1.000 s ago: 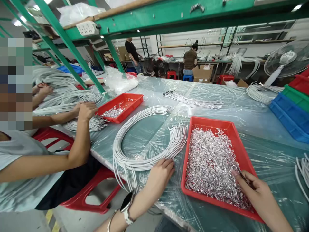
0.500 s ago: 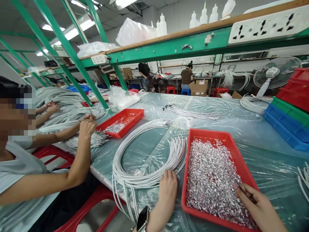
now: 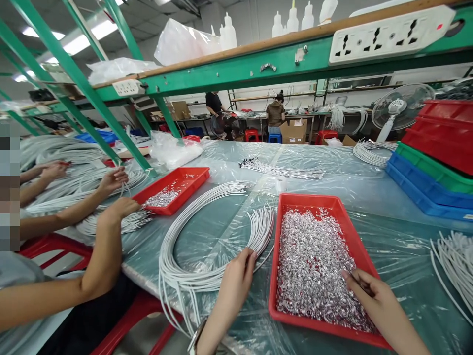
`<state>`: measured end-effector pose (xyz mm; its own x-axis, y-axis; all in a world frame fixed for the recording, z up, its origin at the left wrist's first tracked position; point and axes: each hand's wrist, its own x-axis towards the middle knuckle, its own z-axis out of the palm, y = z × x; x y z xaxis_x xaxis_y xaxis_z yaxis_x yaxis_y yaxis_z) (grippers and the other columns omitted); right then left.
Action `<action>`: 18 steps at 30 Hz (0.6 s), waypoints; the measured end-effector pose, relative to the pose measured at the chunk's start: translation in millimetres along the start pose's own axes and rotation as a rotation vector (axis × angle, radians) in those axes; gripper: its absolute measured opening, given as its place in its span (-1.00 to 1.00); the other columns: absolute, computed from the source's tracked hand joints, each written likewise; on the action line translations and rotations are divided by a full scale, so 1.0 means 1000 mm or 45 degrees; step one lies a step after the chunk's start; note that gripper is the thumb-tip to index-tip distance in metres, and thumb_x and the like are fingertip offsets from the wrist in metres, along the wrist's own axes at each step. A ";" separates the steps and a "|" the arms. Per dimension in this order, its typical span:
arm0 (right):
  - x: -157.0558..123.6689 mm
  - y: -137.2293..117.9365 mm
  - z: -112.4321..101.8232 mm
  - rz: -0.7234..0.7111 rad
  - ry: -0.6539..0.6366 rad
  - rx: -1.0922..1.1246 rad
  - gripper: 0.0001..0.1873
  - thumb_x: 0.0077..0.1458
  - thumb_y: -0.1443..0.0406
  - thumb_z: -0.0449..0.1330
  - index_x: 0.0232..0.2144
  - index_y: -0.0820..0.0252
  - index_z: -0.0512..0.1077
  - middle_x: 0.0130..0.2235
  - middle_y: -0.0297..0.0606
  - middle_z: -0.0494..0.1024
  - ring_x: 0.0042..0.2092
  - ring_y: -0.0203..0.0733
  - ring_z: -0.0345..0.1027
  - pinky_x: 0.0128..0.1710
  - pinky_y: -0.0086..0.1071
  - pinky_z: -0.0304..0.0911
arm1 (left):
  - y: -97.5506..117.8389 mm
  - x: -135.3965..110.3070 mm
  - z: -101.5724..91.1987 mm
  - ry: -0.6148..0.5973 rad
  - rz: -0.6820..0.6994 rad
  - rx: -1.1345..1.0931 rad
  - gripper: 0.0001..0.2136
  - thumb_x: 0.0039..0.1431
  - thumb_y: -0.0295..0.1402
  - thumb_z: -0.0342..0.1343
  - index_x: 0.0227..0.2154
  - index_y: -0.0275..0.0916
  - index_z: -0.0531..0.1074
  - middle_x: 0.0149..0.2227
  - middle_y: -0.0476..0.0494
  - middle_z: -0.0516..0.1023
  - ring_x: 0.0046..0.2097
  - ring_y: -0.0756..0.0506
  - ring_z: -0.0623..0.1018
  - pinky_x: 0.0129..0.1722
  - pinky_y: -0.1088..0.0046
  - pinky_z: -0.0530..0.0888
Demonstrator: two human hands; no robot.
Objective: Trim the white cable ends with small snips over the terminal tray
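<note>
A coil of white cables [image 3: 168,251] lies on the plastic-covered table, its loose ends fanned toward the right. My left hand [image 3: 236,276] is at the coil's near right side, thumb and fingers pinched together on a white cable. To the right, a red tray [image 3: 274,276] holds a spread heap of small shiny metal pieces [image 3: 314,266]. Over the tray's right side, my right hand [image 3: 375,298] has its thumb and fingers closed in a pinch. Whatever sits between those fingertips is too small and dark to make out.
A co-worker's hands [image 3: 114,180] handle cables on the left, beside a second red tray [image 3: 197,178]. Stacked trays [image 3: 439,153] stand at the right, near another cable bundle [image 3: 458,271]. A thin cable bunch [image 3: 281,169] and a white roll [image 3: 281,184] lie farther back.
My left hand has turned and lifted from lying over the coil's edge into a pinch. My right hand stays pinched over the tray. The view has shifted right; the co-worker's hands have moved apart.
</note>
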<state>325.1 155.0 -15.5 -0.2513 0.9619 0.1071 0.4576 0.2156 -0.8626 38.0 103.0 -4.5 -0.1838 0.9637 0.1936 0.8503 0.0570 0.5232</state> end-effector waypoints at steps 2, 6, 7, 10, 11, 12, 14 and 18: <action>0.000 -0.003 0.001 0.002 0.000 0.013 -0.51 0.07 -0.02 0.03 -0.64 0.12 -0.04 -0.56 -0.44 -0.10 -0.55 -0.32 -0.13 -0.60 -0.46 -0.05 | 0.011 -0.001 -0.004 0.037 0.022 -0.160 -0.71 0.35 -0.31 -0.25 -0.38 -0.27 0.33 -0.52 -0.01 0.40 -0.48 -0.02 0.42 -0.46 0.51 0.30; -0.002 -0.006 0.000 0.011 -0.010 0.050 -0.52 0.06 0.00 0.08 -0.65 0.12 -0.01 -0.56 -0.45 -0.09 -0.54 -0.32 -0.13 -0.59 -0.46 -0.07 | 0.039 -0.013 -0.003 0.065 0.062 -0.413 -0.66 0.34 -0.26 -0.25 -0.40 -0.27 0.36 -0.52 -0.02 0.40 -0.47 -0.02 0.39 -0.48 0.53 0.26; -0.003 -0.007 0.000 0.014 -0.011 0.061 -0.53 0.06 0.01 0.09 -0.64 0.13 0.01 -0.56 -0.45 -0.09 -0.54 -0.32 -0.13 -0.58 -0.46 -0.08 | 0.047 -0.018 -0.001 0.052 0.078 -0.462 -0.66 0.34 -0.26 -0.24 -0.40 -0.27 0.37 -0.52 -0.03 0.40 -0.47 -0.02 0.39 -0.48 0.53 0.26; -0.005 -0.010 -0.001 0.015 -0.017 0.101 -0.56 0.09 0.02 0.08 -0.63 0.14 0.06 -0.57 -0.45 -0.06 -0.53 -0.32 -0.10 -0.58 -0.46 -0.09 | 0.069 -0.031 0.004 -0.019 0.136 -0.600 -0.68 0.32 -0.27 -0.20 -0.39 -0.27 0.40 -0.47 -0.05 0.44 -0.42 -0.03 0.43 -0.42 0.53 0.30; -0.006 -0.012 0.000 0.011 -0.018 0.117 -0.56 0.10 0.02 0.07 -0.63 0.14 0.08 -0.57 -0.45 -0.04 -0.53 -0.31 -0.08 -0.57 -0.46 -0.08 | 0.077 -0.033 0.005 -0.049 0.156 -0.663 -0.69 0.32 -0.28 -0.18 -0.39 -0.27 0.41 -0.46 -0.06 0.45 -0.40 -0.03 0.44 -0.39 0.53 0.30; -0.007 -0.014 0.000 0.006 -0.013 0.134 -0.57 0.11 0.02 0.06 -0.62 0.14 0.08 -0.57 -0.45 -0.03 -0.53 -0.31 -0.07 -0.57 -0.46 -0.08 | 0.083 -0.035 0.006 -0.082 0.175 -0.733 -0.71 0.31 -0.29 -0.16 -0.38 -0.27 0.42 -0.45 -0.06 0.46 -0.38 -0.04 0.45 -0.37 0.53 0.31; -0.008 -0.018 0.000 -0.003 0.010 0.167 -0.57 0.13 0.03 0.04 -0.62 0.14 0.08 -0.56 -0.45 -0.02 -0.52 -0.31 -0.06 -0.56 -0.46 -0.07 | 0.096 -0.037 0.008 -0.158 0.213 -0.877 -0.74 0.30 -0.30 -0.12 -0.39 -0.26 0.43 -0.44 -0.06 0.47 -0.36 -0.04 0.47 -0.35 0.53 0.30; -0.010 -0.026 -0.001 -0.023 0.041 0.236 -0.58 0.13 0.02 0.05 -0.59 0.15 0.11 -0.57 -0.46 0.02 -0.53 -0.33 -0.05 -0.55 -0.46 -0.05 | 0.116 -0.036 0.009 -0.304 0.223 -0.985 -0.73 0.30 -0.30 -0.12 -0.38 -0.26 0.44 -0.47 -0.05 0.45 -0.38 -0.04 0.46 -0.36 0.52 0.28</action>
<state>316.4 139.8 6.6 -0.2292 0.9637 0.1367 0.2877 0.2012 -0.9363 147.5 77.2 41.8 0.1032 0.9764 0.1895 0.2616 -0.2104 0.9420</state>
